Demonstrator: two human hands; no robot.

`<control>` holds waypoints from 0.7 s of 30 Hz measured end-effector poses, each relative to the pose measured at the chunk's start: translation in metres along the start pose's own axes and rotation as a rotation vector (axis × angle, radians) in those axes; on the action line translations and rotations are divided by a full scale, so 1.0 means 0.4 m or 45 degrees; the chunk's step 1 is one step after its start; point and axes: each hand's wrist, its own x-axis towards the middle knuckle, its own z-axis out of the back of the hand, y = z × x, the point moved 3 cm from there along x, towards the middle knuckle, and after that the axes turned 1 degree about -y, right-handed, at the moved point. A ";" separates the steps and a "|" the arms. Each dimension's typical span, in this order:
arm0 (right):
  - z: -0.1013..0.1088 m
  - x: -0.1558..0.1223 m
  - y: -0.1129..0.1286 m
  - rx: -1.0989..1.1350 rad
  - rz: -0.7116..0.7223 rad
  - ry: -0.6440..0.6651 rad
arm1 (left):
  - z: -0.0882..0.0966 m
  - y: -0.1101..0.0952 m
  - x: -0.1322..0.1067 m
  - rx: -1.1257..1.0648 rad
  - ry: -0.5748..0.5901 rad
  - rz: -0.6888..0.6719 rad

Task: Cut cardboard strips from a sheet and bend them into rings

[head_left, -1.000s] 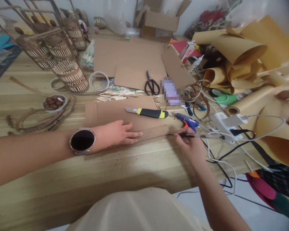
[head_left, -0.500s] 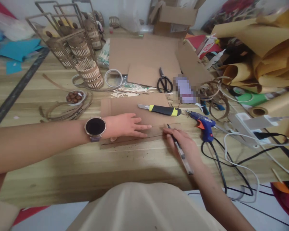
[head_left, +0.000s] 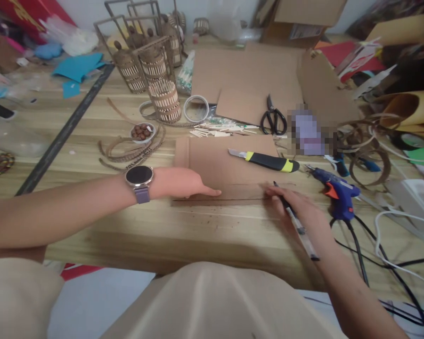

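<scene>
My left hand, a watch on its wrist, lies with fingers stretched out on the near left part of a brown cardboard sheet on the wooden table. My right hand is closed round a pen, its tip resting on the sheet's near right edge. A dark line runs along that near edge between the two hands. A yellow-and-black utility knife lies on the cardboard just beyond the pen.
A blue glue gun with black cable lies right of my hand. Black scissors, tape rolls, wooden sticks, woven baskets and a small bowl stand farther back. Cardboard rings, paper rolls and cables crowd the right side.
The view has swung left and drawn closer. My right hand turned the pen from lying sideways to pointing away, tip on the cardboard. My left hand stays on the sheet.
</scene>
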 end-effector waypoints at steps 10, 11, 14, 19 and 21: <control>-0.061 0.007 0.255 0.594 0.141 0.233 | -0.004 0.017 0.008 -0.077 -0.090 -0.048; -0.081 0.006 0.267 0.631 0.099 0.218 | -0.002 0.016 0.008 -0.098 -0.091 -0.054; -0.138 0.004 0.289 0.690 -0.015 0.235 | 0.005 0.015 0.009 -0.163 -0.115 -0.064; -0.182 0.013 0.318 0.726 0.010 0.230 | 0.013 0.012 0.010 -0.187 -0.129 -0.123; -0.187 0.017 0.328 0.723 0.048 0.213 | 0.016 0.012 0.010 -0.221 -0.127 -0.131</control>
